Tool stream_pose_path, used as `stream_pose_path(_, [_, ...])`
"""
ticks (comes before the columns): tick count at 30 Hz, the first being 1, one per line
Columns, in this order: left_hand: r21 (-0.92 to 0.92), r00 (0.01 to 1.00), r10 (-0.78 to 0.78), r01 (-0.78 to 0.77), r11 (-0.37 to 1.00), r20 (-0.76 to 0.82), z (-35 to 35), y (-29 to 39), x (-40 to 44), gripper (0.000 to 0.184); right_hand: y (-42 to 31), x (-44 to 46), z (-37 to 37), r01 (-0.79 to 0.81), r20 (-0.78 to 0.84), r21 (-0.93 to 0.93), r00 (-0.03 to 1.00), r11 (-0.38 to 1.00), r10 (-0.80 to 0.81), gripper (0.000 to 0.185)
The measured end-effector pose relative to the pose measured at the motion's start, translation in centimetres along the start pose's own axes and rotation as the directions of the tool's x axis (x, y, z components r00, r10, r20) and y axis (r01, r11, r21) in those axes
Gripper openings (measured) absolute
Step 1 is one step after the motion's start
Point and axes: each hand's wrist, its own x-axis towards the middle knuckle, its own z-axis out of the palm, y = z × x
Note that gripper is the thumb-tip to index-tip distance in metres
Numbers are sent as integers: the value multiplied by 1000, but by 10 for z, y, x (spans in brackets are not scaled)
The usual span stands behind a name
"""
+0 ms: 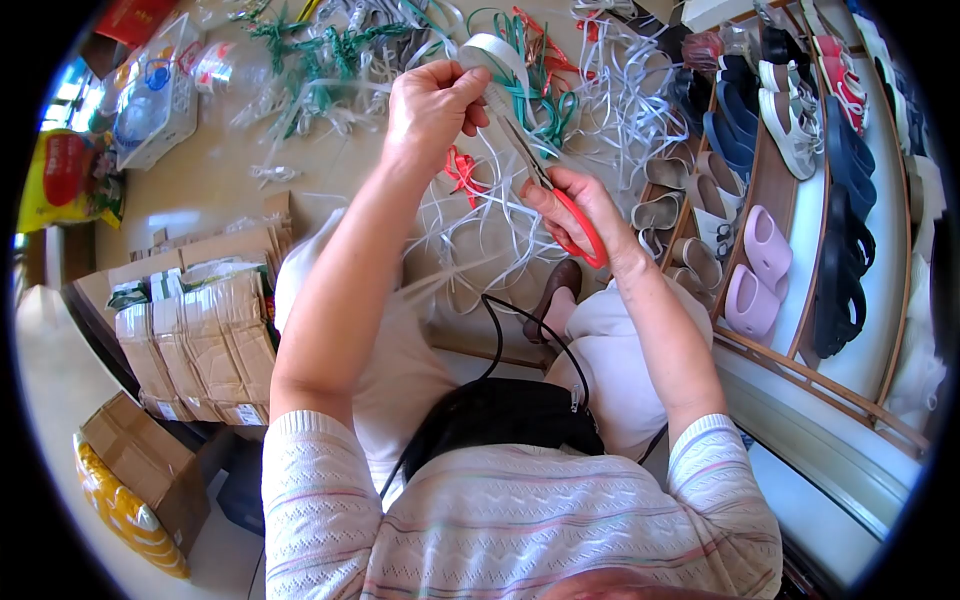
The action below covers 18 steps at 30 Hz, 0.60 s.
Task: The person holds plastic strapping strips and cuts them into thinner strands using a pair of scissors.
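My left hand [435,108] is closed, with thumb and fingers pinching a white strap [506,56]. The strap arches above the fingertips in a loop, and part of it hangs near the scissor blades. In my right hand [585,205] is a pair of scissors with red handles [583,228], fingers wrapped round the grips. The metal blades point up and left toward the strap, just right of my left fingertips. Whether the blades touch the strap I cannot tell.
Tangled white straps [625,90], green straps [335,65] and a red strap [462,175] lie on the floor ahead. A shoe rack [790,200] with several shoes stands at right. Flattened cardboard boxes [195,345] and a white plastic basket [160,130] are at left.
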Motion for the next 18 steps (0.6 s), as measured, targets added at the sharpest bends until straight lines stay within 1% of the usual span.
stream_pose_path(1, [15,1000,-12,12,1000,18,0,0,-1,16,-1,-1,-1,-32,22,8,999,999,31,28])
stream_pose_path(3, [47,998,-38,35,998,54,0,-1,-2,16,-4,-2,-3,-30,49,-9,998,1000,30,34])
stream_pose_path(4, [32,997,-42,41,999,63,0,-1,-2,16,-5,-2,-4,-29,62,-17,998,999,30,36])
stream_pose_path(7, [-17,994,-53,55,998,97,-1,-2,-2,16,-4,-3,-7,-10,141,45,990,999,3,44])
stream_pose_path(10, [-62,989,-54,63,996,138,-1,-4,-1,16,-4,-4,-9,17,172,107,985,994,-35,46])
stream_pose_path(13, [-79,987,-49,61,995,154,0,-3,-2,16,-5,-4,-5,41,122,146,991,988,-59,39])
stream_pose_path(18, [-104,987,-44,60,993,153,2,-2,-4,15,-3,-5,-6,17,137,185,990,983,-43,40])
